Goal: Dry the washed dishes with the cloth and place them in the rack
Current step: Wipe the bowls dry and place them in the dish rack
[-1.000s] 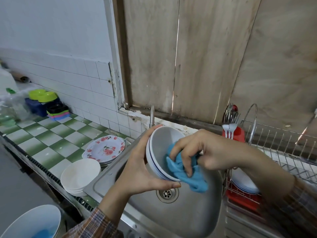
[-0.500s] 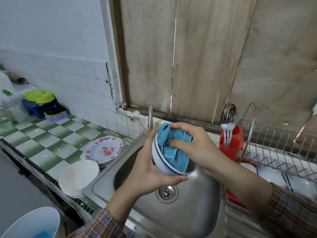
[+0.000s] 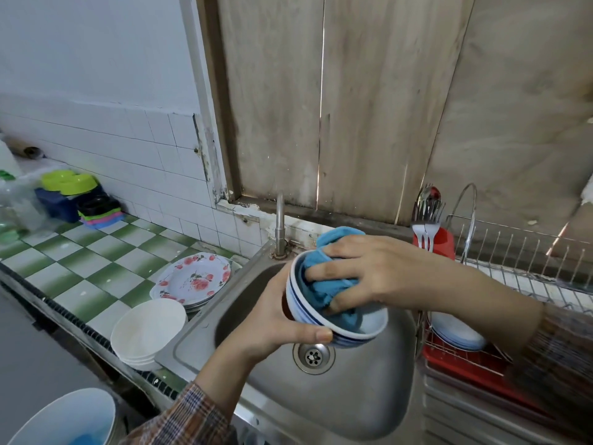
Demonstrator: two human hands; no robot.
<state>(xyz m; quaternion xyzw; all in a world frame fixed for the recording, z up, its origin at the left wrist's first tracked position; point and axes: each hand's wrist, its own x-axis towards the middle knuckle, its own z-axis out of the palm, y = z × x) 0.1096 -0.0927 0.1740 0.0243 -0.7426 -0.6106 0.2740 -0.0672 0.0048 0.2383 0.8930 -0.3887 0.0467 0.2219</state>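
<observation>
Bowl (image 3: 301,303), white with blue rim lines: held tilted above the sink (image 3: 353,396), left of the rack (image 3: 529,252). Left hand (image 3: 272,319) grips its outer wall, thumb across the lower side. Right hand (image 3: 378,274) clutches the cloth (image 3: 330,290), fingers and thumb pressing it into the bowl. Change from half a second ago: cloth deeper inside, less bunched over the top rim; right hand lower. Stacked white bowls (image 3: 147,332) and floral plates (image 3: 192,277) sit on the tiled desk (image 3: 80,268).
</observation>
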